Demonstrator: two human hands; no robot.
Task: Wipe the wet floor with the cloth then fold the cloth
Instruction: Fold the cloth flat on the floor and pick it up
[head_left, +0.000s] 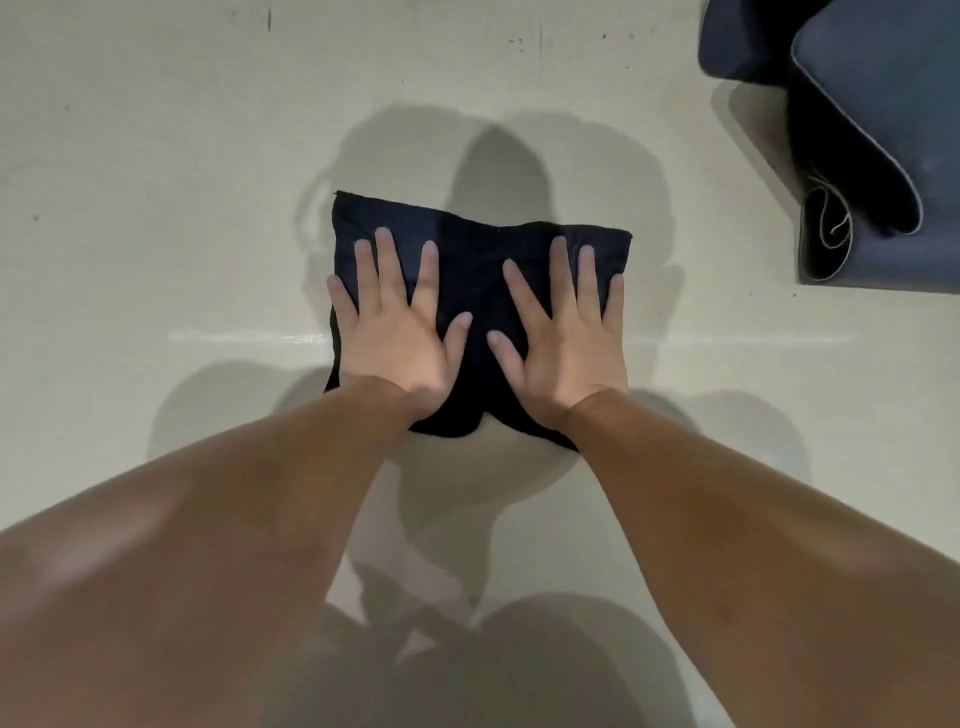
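- The cloth (467, 260), dark, nearly black, lies spread on the pale floor (156, 156), about the middle of the stretch of floor in view.
- The left hand (395, 338) lies flat on the left half of the cloth, palm down, fingers straight and spread apart, gripping nothing.
- The right hand (566, 343) lies flat on the right half in the same way, fingers straight and fanned out, thumb pointing inward.
- The two thumbs are close to each other over the middle of the cloth but do not touch.
- The cloth's near edge is bunched unevenly under the wrists; its far edge lies fairly straight.
- A thin shiny streak (249, 338) runs across the floor on both sides of the cloth.
- A dark blue cushioned thing (872, 130) sits on the floor far to the right, well apart from the cloth.
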